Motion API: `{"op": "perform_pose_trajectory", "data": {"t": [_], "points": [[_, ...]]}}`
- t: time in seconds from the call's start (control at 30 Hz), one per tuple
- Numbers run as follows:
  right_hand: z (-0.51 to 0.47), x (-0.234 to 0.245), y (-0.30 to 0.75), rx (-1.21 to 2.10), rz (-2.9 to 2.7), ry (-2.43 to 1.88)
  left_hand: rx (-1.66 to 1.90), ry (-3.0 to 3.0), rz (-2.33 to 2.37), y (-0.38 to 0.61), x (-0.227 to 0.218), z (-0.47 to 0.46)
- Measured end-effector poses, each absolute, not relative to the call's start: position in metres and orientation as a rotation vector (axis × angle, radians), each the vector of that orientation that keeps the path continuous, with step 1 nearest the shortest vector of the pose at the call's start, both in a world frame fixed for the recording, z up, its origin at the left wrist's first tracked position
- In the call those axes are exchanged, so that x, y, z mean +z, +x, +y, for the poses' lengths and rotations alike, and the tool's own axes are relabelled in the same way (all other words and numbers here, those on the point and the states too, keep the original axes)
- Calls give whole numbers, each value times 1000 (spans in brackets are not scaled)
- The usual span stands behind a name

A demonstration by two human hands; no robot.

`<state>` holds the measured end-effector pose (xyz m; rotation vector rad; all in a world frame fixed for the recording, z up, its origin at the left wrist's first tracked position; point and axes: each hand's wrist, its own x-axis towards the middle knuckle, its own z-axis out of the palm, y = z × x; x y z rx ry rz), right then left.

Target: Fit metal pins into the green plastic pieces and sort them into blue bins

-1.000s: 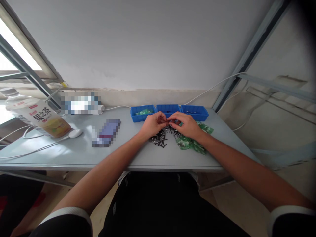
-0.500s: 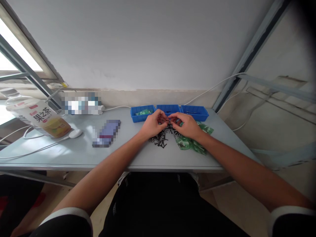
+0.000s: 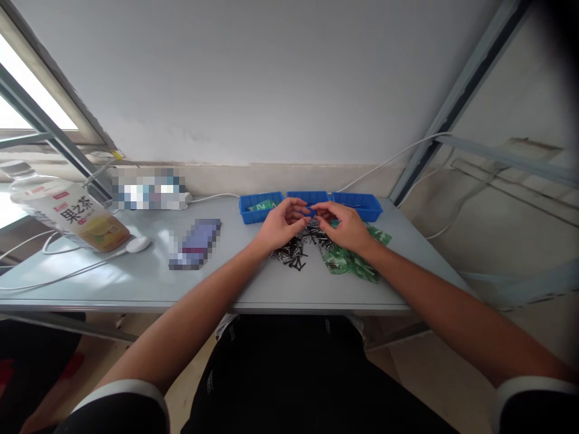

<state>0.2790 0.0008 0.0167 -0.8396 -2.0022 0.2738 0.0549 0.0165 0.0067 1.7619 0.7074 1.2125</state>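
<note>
My left hand (image 3: 281,226) hovers over a pile of dark and silver screws (image 3: 293,254), its thumb apart from its curled fingers and nothing visible between them. Facing it from the other side, my right hand (image 3: 347,229) also has a gap between thumb and fingers, and I see nothing in it. The fingertips of both hands come close together above the screws. Under and beside my right hand lie green-printed plastic bags (image 3: 350,264) with small metal pieces inside. My hands partly hide the screws and the middle blue bin (image 3: 308,196).
A left blue bin (image 3: 246,212) holds a green packet; a right blue bin (image 3: 371,211) stands at the other end of the row. Leftward on the table (image 3: 149,283) are a blurred phone-like object (image 3: 196,244), a large drink bottle (image 3: 76,214) and a white cable (image 3: 90,270).
My hands have drawn slightly apart at the fingertips, and the thumbs have parted from the fingers. The screws, bags and bins look unmoved.
</note>
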Motion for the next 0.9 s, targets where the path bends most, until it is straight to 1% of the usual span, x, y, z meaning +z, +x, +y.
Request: {"op": "perform_pose_trajectory", "data": {"t": [0.1,0.27,0.53,0.9], "points": [[1,16,278,304,-1976,-857,1168,1902,814,54,8,16],[3,10,278,480,-1947,-823,1151,2048,893,52,14,14],[4,8,277,638,-1885,-823,1197,1922,821,52,13,17],[3,13,278,529,-1982,-888,1201,1861,800,52,13,20]]}}
